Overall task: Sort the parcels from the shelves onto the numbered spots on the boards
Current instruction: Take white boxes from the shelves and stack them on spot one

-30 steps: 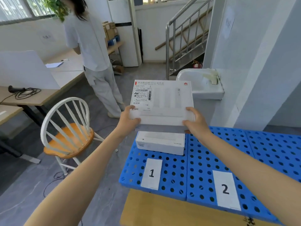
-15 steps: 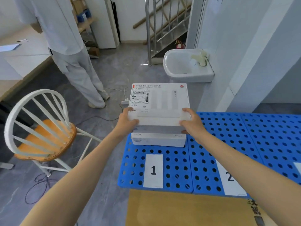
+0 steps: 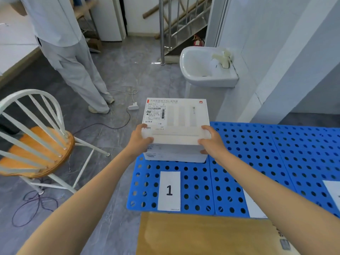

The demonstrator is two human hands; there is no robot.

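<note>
parcel (image 3: 176,122) lowered onto lower box (image 3: 174,157), hiding its top; left hand (image 3: 139,142), right hand (image 3: 212,143) gripping.

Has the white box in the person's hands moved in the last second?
Yes. The held box has dropped toward the lower box on the blue board; the gap between them looks closed.

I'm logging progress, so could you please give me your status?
Left hand and right hand grip white parcel. Set atop second parcel behind label 1. Nothing blocking.
</note>
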